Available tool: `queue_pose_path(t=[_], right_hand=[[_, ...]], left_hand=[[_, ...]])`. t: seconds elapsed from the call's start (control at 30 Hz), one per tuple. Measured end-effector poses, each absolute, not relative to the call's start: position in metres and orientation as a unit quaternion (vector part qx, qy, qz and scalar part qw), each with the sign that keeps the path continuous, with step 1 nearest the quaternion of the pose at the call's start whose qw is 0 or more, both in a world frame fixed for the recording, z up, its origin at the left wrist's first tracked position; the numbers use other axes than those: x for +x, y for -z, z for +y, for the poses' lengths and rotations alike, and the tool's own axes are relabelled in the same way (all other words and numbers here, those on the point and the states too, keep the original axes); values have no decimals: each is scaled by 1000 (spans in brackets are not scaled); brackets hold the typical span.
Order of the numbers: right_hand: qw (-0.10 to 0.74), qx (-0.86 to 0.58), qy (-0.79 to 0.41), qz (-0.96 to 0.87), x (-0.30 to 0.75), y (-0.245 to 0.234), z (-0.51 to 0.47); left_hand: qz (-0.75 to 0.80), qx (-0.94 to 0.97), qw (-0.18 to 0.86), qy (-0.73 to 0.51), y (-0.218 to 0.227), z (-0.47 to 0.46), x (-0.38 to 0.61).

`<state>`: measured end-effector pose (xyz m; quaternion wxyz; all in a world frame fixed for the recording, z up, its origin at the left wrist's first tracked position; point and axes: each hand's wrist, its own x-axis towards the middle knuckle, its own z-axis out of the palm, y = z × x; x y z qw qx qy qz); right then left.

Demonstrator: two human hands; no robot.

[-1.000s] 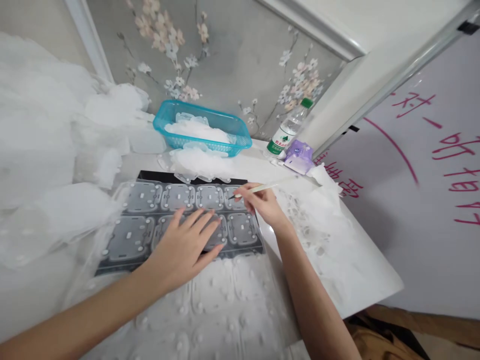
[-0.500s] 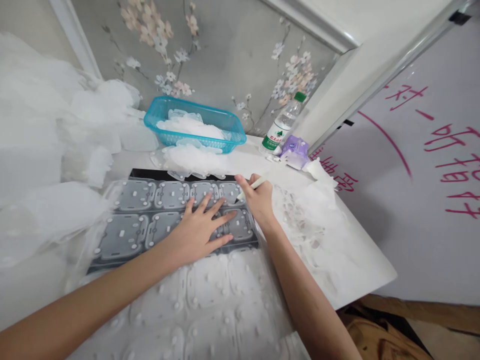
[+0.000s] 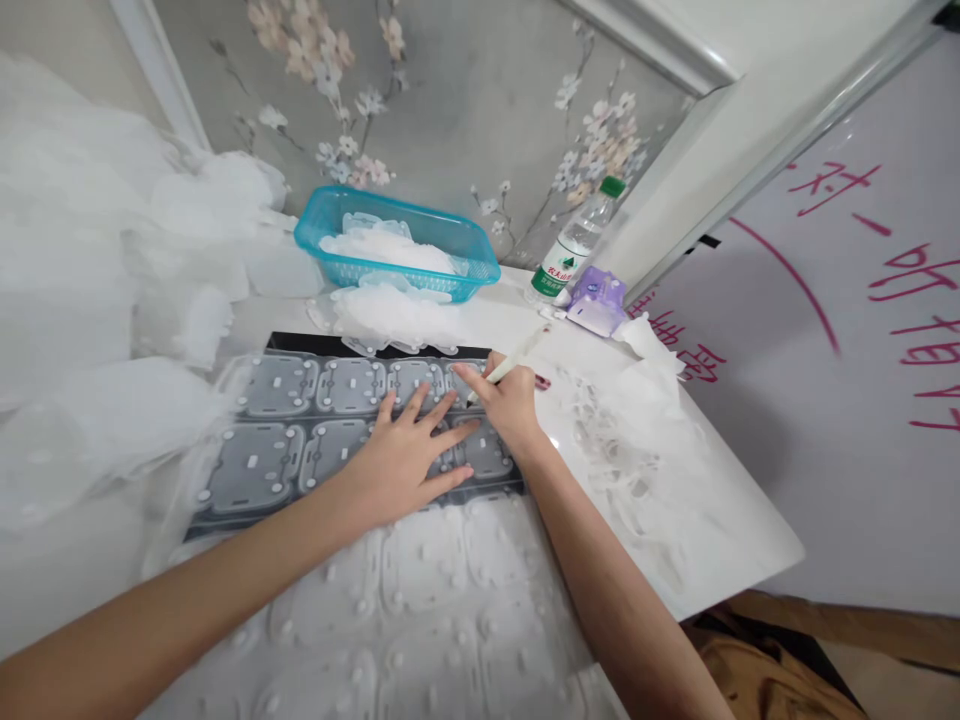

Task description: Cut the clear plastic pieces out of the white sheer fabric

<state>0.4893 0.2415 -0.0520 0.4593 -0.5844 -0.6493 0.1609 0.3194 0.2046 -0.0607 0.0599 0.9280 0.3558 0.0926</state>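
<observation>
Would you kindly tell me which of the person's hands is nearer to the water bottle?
The right hand, holding a pen, is nearer, sitting below and left of the water bottle, apart from it. The left hand rests on the plastic sheet, farther left of the bottle.

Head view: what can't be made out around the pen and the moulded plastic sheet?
Pen: tip too small to make out; right hand covers its grip.
Moulded plastic sheet: cells hidden beneath the left hand.
Water bottle: label print too small to read.
Plastic sheet pile: cut off by the left edge.
</observation>
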Motion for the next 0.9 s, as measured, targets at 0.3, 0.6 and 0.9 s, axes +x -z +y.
queue_pose_path(t=[0.3, 0.6, 0.9], right_hand=[[409, -552, -193, -701, 500, 46, 241], [390, -555, -371, -634, 513, 42, 240], [411, -571, -344, -622, 508, 45, 239]], left_hand=[[362, 925, 72, -88, 59, 204, 319], [374, 919, 75, -101, 63, 204, 319], [382, 916, 81, -97, 60, 204, 320]])
